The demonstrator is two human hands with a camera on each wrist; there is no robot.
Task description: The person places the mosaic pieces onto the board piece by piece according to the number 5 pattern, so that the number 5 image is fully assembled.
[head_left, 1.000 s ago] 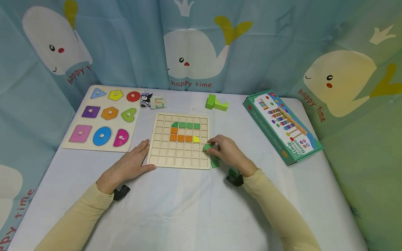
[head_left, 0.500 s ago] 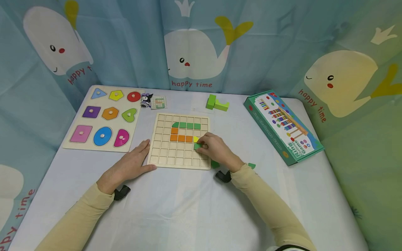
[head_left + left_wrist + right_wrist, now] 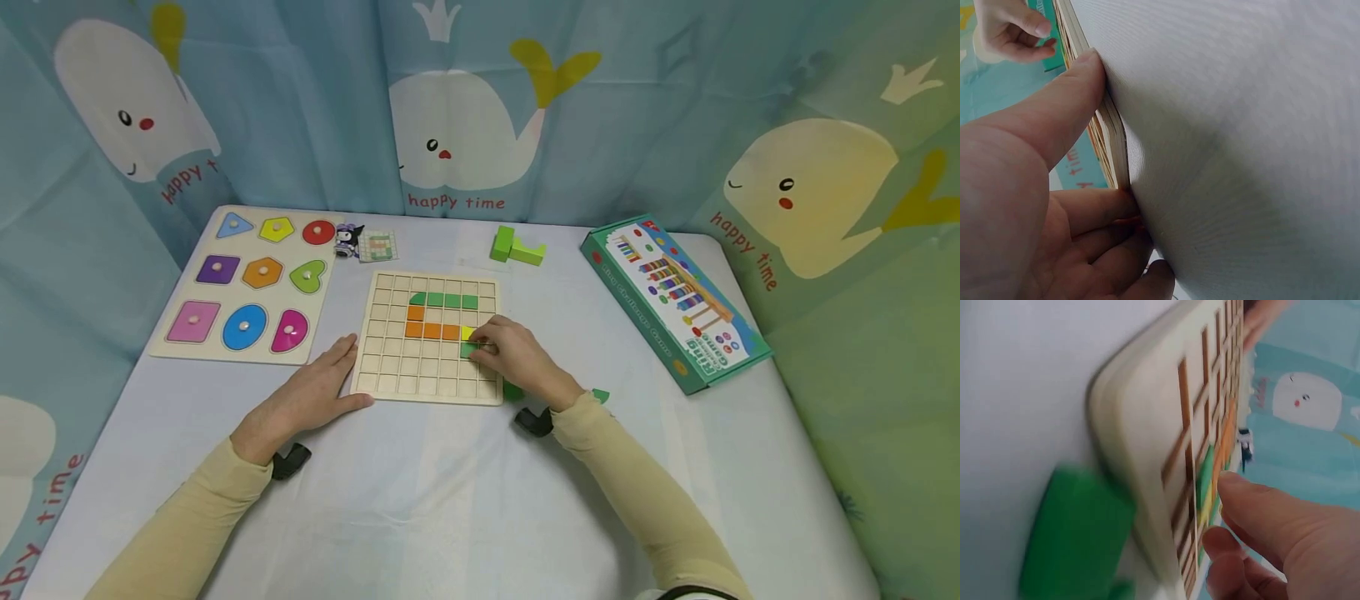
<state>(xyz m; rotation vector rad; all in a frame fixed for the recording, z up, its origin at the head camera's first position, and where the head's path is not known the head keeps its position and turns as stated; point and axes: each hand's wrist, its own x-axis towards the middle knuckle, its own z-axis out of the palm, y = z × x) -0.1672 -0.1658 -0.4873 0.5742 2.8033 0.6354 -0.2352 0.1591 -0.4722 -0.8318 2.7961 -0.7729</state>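
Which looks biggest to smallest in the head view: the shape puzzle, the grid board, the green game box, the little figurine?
1. Shape puzzle and green game box: too alike to rank.
2. Grid board.
3. Figurine.

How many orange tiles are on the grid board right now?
4. On the grid board, one orange tile sits under the green row's left end, and three run in the row below it. The right hand could be hiding more.
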